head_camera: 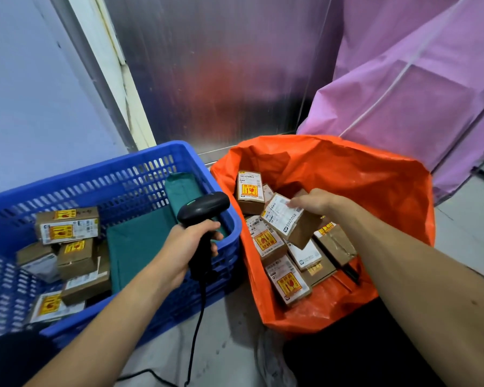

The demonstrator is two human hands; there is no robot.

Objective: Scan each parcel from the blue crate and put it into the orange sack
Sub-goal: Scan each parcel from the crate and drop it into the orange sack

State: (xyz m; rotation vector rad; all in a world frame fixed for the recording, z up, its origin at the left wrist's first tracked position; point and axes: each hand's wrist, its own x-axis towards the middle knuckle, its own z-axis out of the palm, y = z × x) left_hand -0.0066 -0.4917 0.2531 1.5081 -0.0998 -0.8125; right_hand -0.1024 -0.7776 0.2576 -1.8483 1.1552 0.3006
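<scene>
My left hand (189, 245) grips the handle of a black barcode scanner (203, 209) over the right end of the blue crate (140, 160). Several brown parcels (67, 227) with white labels and yellow-red stickers lie in the crate's left half. My right hand (315, 202) reaches into the open orange sack (375, 180) and holds a small brown parcel (289, 222) by its top edge, tilted, just above several parcels (287, 277) lying in the sack.
A green cloth (140, 241) lines the crate's right half. The scanner's black cable (196, 328) hangs to the grey floor. A metal panel stands behind the crate and sack, a purple plastic cover (417, 79) at the right.
</scene>
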